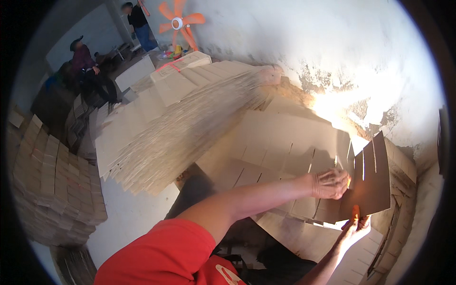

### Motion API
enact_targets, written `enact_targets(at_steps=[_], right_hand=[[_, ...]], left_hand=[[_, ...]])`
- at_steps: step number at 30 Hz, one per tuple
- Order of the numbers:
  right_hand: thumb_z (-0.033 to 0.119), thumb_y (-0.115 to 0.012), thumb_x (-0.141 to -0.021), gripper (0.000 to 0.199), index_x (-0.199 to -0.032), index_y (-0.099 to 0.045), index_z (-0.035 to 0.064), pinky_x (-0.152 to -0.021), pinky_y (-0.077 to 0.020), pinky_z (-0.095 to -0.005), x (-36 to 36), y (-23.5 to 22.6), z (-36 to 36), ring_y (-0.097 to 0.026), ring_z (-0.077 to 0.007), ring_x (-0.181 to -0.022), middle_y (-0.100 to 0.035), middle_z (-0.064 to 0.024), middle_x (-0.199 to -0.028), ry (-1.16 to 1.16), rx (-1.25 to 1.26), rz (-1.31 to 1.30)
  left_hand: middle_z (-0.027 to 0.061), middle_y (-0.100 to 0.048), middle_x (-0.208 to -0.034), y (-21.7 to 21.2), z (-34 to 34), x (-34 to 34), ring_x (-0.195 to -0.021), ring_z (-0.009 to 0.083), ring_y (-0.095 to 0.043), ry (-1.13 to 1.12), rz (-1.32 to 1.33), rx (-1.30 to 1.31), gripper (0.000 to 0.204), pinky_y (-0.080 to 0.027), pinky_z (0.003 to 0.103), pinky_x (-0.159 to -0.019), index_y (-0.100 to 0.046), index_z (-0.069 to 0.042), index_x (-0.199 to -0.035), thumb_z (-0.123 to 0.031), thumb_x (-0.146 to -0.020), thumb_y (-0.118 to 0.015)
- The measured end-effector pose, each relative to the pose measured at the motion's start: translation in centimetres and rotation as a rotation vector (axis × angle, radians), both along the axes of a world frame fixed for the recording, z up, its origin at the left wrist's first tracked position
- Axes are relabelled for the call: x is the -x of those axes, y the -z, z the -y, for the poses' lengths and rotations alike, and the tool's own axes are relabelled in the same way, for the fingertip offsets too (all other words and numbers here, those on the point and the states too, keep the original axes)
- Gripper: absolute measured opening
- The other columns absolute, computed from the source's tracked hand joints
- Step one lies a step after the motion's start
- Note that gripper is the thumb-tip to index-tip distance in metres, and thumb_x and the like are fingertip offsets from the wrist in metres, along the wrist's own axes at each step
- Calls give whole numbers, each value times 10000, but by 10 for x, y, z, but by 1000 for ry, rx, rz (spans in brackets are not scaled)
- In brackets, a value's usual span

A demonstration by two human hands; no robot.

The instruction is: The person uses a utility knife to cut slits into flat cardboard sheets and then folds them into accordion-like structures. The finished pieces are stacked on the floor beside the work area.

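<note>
A slotted cardboard sheet (368,183) stands tilted up at the right, with long open slits in its upper part. My right hand (356,228) grips its lower edge, thumb on the near face. My left hand (331,184) reaches across from the left with curled fingers, pinching cardboard at the sheet's left side; its fingertips are partly hidden. Beneath my left forearm lie broad slotted cardboard pieces (275,140), spread flat with rows of slits. Another slotted sheet (354,266) lies below my right hand.
A long leaning stack of cardboard sheets (190,123) fills the middle. Bundled cardboard (57,175) is piled at the left. An orange fan (178,23) stands by the peeling wall (294,38). Two people (85,66) are at the back left. Strong sunlight falls at the right.
</note>
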State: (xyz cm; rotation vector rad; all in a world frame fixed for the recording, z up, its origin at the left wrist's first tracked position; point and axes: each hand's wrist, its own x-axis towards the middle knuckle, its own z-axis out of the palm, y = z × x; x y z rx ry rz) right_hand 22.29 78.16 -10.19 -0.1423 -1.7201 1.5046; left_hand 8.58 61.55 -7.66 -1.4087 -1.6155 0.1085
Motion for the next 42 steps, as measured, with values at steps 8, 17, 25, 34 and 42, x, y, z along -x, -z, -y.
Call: enact_targets(at_steps=[8,17,25,34,42], right_hand=[[-85,-510,-829,316,-1130,-600,-50,-871,-505,-332,-13,-17,18,-605,-185,-944,-629,-119,-1060,43,93,102],[178,-455,-930,331,-1119,-590,-58,-846,-522,-352,-40,-17,45,-603,-227,-888,-612,-124,-1064,63,324,-101],[149,-509,-908,169,-895,-627,29,-567,-492,-323,-35,-24,48,-546,-163,-668,-598,-86,-831,22,467,-7],[104,-741,-822,189,-946,-675,-23,-527,-407,-304,-42,-44,69,-471,-140,-574,-608,-45,-667,413,-453,178],[-29,-657,-854,696,-1470,-355,85,-675,-451,-217,-85,-57,96,-535,-127,-827,-499,-115,-1282,347,-385,141]], left_hand=[[170,-537,-1186,-18,14,-119,-1056,289,-606,-93,587,387,398,-543,369,-808,-504,93,-1212,-173,-923,-574],[181,-542,-1308,27,285,-182,-1152,320,-575,-337,932,-175,622,-489,413,-921,-508,-11,-1303,-374,-836,-701],[234,-433,-1413,73,388,-242,-1336,389,-387,-638,1196,-344,786,-313,468,-1097,-377,1,-1417,-413,-835,-703],[211,-468,-1379,85,396,-223,-1305,387,-416,-590,1164,-580,715,-346,458,-1071,-393,-1,-1393,-315,-835,-711],[199,-511,-1316,94,404,-215,-1270,404,-438,-712,1139,-696,754,-376,475,-1015,-380,15,-1392,-341,-824,-726]])
